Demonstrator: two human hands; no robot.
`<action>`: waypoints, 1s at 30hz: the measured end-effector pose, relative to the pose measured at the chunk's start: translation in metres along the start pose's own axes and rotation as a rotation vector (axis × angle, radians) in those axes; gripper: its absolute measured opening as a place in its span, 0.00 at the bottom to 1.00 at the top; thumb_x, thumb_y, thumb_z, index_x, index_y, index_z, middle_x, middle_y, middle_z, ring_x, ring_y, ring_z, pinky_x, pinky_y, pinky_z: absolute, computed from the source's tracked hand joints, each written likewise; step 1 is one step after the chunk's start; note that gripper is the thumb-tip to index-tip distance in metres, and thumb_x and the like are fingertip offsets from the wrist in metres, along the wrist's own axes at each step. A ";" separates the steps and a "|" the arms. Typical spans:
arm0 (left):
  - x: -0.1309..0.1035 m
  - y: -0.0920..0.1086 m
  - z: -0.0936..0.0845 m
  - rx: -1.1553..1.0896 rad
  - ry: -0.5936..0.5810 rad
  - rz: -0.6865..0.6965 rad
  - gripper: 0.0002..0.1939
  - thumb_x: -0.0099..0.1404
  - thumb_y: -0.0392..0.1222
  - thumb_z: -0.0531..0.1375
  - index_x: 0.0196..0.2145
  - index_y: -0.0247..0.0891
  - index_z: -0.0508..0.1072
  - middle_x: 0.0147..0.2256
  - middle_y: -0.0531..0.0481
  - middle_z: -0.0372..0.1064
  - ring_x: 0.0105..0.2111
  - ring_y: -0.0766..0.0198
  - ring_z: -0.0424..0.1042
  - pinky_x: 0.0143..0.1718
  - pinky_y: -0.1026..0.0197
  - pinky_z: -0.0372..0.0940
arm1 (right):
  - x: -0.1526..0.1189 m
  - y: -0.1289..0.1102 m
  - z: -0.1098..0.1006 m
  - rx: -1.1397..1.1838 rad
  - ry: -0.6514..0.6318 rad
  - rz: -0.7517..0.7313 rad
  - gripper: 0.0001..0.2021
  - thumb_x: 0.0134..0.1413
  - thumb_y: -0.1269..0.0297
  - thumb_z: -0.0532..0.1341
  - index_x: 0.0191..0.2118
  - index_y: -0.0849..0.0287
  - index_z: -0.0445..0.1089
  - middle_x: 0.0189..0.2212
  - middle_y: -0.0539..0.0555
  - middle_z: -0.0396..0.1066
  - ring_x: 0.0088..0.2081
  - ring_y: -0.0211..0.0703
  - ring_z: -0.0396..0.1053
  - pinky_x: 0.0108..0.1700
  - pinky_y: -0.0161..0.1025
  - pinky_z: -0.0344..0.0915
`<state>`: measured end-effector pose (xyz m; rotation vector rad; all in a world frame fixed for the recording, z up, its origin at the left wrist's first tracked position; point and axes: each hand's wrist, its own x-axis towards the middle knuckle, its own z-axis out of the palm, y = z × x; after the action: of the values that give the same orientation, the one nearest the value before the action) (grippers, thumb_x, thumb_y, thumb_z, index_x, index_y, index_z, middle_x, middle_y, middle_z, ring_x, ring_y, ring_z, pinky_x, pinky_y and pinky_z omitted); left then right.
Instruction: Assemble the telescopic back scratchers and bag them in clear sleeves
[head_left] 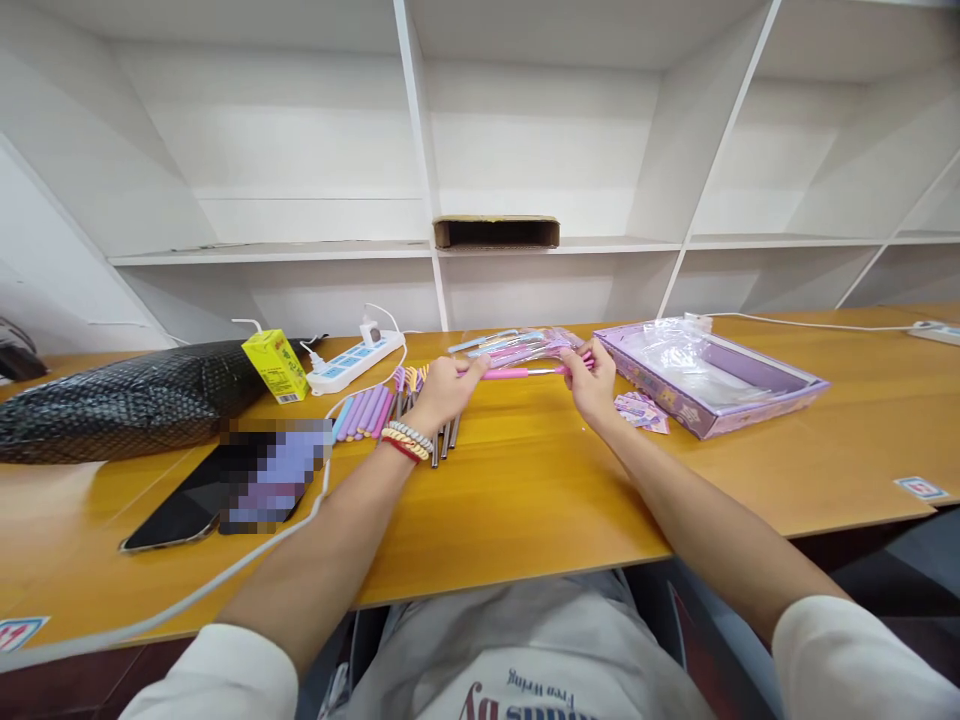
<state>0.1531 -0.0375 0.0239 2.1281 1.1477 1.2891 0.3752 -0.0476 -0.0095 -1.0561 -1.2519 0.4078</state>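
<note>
My left hand (442, 393) and my right hand (591, 382) are raised above the table, each closed on one end of a slim pink rod (507, 374). A short silver metal section shows in the rod near my right fingers, with more pink beyond it. Beside my left wrist lie several pastel tubes (367, 412) in purple, blue and pink. Metal rods with coloured hooked ends (447, 440) lie partly hidden under my left hand. Behind the rod rests a clear plastic bag of pink and blue pieces (525, 345).
A purple box (705, 425) holding clear plastic stands at the right, small printed cards (642, 411) beside it. Leftward are a yellow drink carton (275, 366), a power strip (356, 362), phones (187, 495), a black wrapped bundle (127, 405) and a white cable (247, 555). White shelving (300, 255) rises behind.
</note>
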 end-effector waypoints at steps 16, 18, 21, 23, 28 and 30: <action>-0.004 -0.026 -0.047 0.148 0.139 -0.023 0.23 0.59 0.54 0.56 0.14 0.36 0.61 0.14 0.56 0.50 0.18 0.71 0.50 0.21 0.63 0.46 | 0.035 0.000 -0.038 0.527 0.005 0.316 0.16 0.27 0.69 0.69 0.24 0.58 0.61 0.14 0.41 0.55 0.14 0.24 0.44 0.15 0.27 0.40; -0.003 -0.036 -0.063 0.055 0.207 -0.088 0.22 0.57 0.53 0.58 0.14 0.36 0.60 0.14 0.56 0.50 0.17 0.71 0.50 0.20 0.63 0.46 | 0.046 0.001 -0.056 0.549 0.220 0.213 0.15 0.30 0.71 0.67 0.29 0.58 0.64 0.15 0.41 0.56 0.14 0.24 0.45 0.15 0.27 0.41; -0.001 -0.054 -0.085 -0.174 0.284 -0.168 0.23 0.55 0.51 0.61 0.13 0.37 0.57 0.12 0.57 0.47 0.15 0.72 0.47 0.17 0.64 0.44 | 0.059 0.003 -0.082 0.545 0.493 0.142 0.12 0.35 0.72 0.65 0.30 0.59 0.63 0.17 0.41 0.56 0.14 0.24 0.46 0.15 0.27 0.42; -0.001 -0.065 -0.096 -0.308 0.327 -0.191 0.24 0.54 0.50 0.61 0.12 0.38 0.54 0.11 0.58 0.44 0.13 0.73 0.45 0.16 0.64 0.42 | 0.064 0.004 -0.097 0.520 0.642 0.126 0.08 0.41 0.73 0.62 0.30 0.60 0.63 0.18 0.42 0.56 0.15 0.25 0.49 0.15 0.28 0.43; 0.002 -0.080 -0.106 -0.379 0.432 -0.205 0.23 0.51 0.45 0.62 0.11 0.38 0.53 0.10 0.58 0.42 0.12 0.74 0.43 0.16 0.64 0.41 | 0.071 0.008 -0.117 0.430 0.824 0.110 0.06 0.48 0.76 0.57 0.32 0.60 0.61 0.22 0.44 0.59 0.19 0.29 0.60 0.17 0.30 0.48; 0.004 -0.081 -0.104 -0.372 0.500 -0.216 0.22 0.50 0.44 0.62 0.11 0.38 0.53 0.11 0.59 0.43 0.13 0.75 0.44 0.15 0.65 0.41 | 0.072 0.011 -0.119 0.397 0.825 0.102 0.06 0.48 0.74 0.58 0.33 0.59 0.60 0.22 0.44 0.59 0.18 0.29 0.59 0.16 0.29 0.48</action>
<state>0.0285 0.0050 0.0221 1.4162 1.1652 1.8183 0.5091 -0.0382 0.0284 -0.8095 -0.3609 0.2373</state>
